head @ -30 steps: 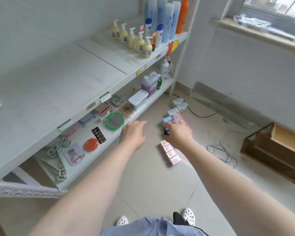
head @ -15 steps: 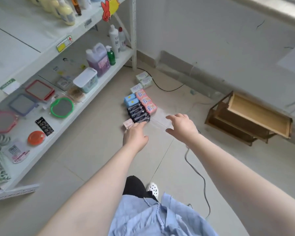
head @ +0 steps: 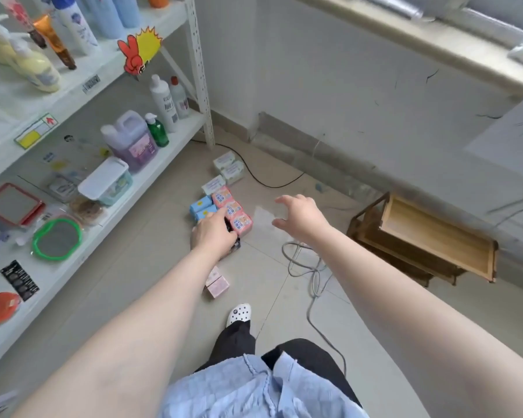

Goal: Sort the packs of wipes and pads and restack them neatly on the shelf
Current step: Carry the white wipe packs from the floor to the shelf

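On the pale tiled floor (head: 151, 267) beside the white metal shelf unit (head: 163, 155) lies a tight cluster of small soft packs: three pink plastic-wrapped packs (head: 231, 211) set side by side in a row whose long axis runs away from the person toward the wall, two light-blue packs (head: 201, 206) touching that row on its shelf side, and dark packs (head: 234, 247) mostly hidden under the left hand (head: 213, 235). Three pale green-and-white packs (head: 225, 168) sit farther along the same line, near the shelf's upright post, and two pale pink boxes (head: 216, 282) lie apart, nearer the person's white perforated clog (head: 239, 315). The left hand rests over the dark packs with its fingers (head: 221, 215) reaching onto the pink row; whether they grip anything I cannot tell. The right hand (head: 301, 217) hovers just beside the cluster, holding nothing, its fingers spread wide and slightly curved. A grey cable (head: 313, 276) loops across the floor under the right forearm, and a wooden rack (head: 426, 239) stands against the wall. A purple detergent jug (head: 132, 141) stands on the lower shelf.
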`<state>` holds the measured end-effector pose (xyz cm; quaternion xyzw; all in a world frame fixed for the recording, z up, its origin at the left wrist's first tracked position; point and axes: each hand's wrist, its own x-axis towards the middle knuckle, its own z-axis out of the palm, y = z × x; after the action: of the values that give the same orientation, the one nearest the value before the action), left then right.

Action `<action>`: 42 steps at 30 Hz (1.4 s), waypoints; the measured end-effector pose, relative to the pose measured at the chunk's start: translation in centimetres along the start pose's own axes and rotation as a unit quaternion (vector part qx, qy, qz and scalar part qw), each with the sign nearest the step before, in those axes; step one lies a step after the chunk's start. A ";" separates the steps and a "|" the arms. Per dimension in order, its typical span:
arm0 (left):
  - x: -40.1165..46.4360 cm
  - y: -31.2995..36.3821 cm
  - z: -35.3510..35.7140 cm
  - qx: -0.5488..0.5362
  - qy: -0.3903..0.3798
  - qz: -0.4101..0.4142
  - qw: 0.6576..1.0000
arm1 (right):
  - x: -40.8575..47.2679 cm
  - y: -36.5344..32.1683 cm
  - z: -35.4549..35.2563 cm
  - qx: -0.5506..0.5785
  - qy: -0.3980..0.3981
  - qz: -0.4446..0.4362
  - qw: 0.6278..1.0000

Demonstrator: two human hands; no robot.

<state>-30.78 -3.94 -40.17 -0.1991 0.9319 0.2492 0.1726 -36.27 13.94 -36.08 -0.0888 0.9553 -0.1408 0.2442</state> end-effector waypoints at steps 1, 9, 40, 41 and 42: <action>1.0 1.2 -0.3 0.001 0.003 0.003 1.000 | 1.0 0.4 -0.9 -0.005 0.003 -0.003 1.000; 5.5 8.4 0.7 -0.020 0.002 -0.017 1.000 | 7.1 5.5 -5.9 -0.033 -0.021 -0.035 0.999; 36.4 16.2 -4.7 -0.157 0.010 -0.191 0.969 | 43.1 4.6 -17.8 -0.025 -0.102 -0.111 0.988; 37.5 16.3 -4.7 -0.174 0.009 -0.203 0.964 | 44.5 4.4 -18.0 -0.027 -0.109 -0.112 0.987; 38.5 16.2 -4.6 -0.187 0.007 -0.216 0.958 | 45.9 4.2 -18.2 -0.030 -0.115 -0.114 0.986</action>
<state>-72.37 -4.43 -46.19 -0.4262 0.8045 0.3748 0.1753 -85.34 11.03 -42.36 -0.2195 0.9082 -0.1279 0.3325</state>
